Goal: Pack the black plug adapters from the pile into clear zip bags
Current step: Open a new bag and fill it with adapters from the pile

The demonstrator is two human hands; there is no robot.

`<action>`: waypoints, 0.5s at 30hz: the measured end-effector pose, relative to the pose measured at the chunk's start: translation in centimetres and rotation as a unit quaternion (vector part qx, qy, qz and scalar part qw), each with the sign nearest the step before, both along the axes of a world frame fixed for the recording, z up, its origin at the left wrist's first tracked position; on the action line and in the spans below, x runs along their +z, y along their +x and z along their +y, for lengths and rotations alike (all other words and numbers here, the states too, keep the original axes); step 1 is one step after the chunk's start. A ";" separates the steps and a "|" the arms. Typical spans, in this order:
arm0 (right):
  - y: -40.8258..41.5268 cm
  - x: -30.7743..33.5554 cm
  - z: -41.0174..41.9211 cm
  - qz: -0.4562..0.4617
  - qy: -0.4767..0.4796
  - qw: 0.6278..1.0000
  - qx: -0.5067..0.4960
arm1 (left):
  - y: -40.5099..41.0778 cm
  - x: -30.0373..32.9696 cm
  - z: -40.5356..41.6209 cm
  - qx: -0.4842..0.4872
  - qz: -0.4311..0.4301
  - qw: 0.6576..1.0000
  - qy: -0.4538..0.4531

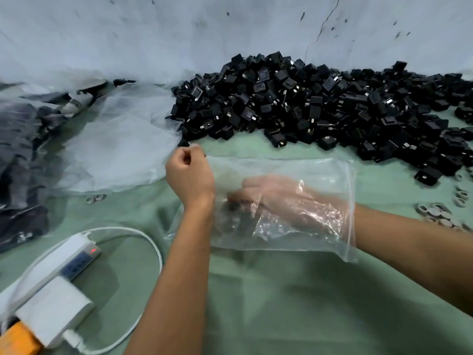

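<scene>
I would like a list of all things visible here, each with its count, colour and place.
adapters: a big pile, black, far side against the wall
zip bag: one, clear, centre, around the right hand
plastic sheet: one, clear, left of the pile
dark packed bags: count unclear, far left
power strip: one, white, near left
charger: one, white, plugged into the strip
rings: several, grey, right edge
cloth: green, under everything
left hand: pinches the bag's corner
right hand: inside the bag

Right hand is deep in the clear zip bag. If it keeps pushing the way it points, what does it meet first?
Probably the zip bag's closed left end, beside the left hand pinching it. The right hand points left inside; depth is unclear.
</scene>
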State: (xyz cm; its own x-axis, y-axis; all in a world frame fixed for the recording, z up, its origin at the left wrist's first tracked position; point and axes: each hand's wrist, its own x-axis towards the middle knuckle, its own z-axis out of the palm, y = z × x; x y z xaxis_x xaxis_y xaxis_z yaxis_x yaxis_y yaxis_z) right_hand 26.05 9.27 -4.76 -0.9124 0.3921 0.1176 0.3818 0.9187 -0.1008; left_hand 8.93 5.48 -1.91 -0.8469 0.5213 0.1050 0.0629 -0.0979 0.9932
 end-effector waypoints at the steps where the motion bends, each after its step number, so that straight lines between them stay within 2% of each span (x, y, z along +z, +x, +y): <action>1: -0.5 0.3 0.1 0.026 -0.007 0.999 -0.018 | -0.7 -0.9 0.2 0.002 -0.037 0.999 0.005; 2: -0.6 0.3 0.1 0.056 -0.038 0.997 -0.024 | -1.1 -1.4 0.3 -0.002 -0.060 0.998 0.014; 5: -1.2 -0.5 0.0 0.095 -0.033 0.995 -0.002 | -1.4 -1.9 0.7 -0.016 -0.079 0.996 0.029; 7: -2.0 -0.7 -0.2 0.074 -0.054 0.996 0.002 | -1.6 -2.0 0.8 -0.016 -0.091 0.995 0.035; 10: -2.9 -0.6 0.5 0.054 -0.012 0.998 -0.022 | -1.4 -2.0 0.7 -0.020 -0.097 0.995 0.032; 11: -3.2 -0.7 0.7 0.055 -0.045 0.997 -0.013 | -1.4 -2.1 0.7 -0.021 -0.098 0.995 0.030; 12: -3.7 0.1 0.5 0.024 -0.052 0.998 -0.020 | -1.4 -2.1 0.7 -0.021 -0.098 0.995 0.029; 13: -4.1 0.2 0.6 0.033 -0.047 0.998 -0.002 | -1.4 -2.1 0.8 -0.020 -0.099 0.994 0.029; 15: -4.5 1.2 0.5 0.040 -0.113 0.993 0.016 | -1.5 -2.1 0.8 -0.021 -0.096 0.995 0.030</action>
State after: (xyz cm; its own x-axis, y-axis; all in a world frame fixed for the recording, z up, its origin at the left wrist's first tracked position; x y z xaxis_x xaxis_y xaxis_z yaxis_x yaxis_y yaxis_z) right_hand 21.59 9.77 -3.58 -0.9161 0.3878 0.1023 0.3354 0.8807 -0.3345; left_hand 7.40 6.32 -4.04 -0.8322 0.5540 -0.0242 -0.1327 -0.1565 0.9787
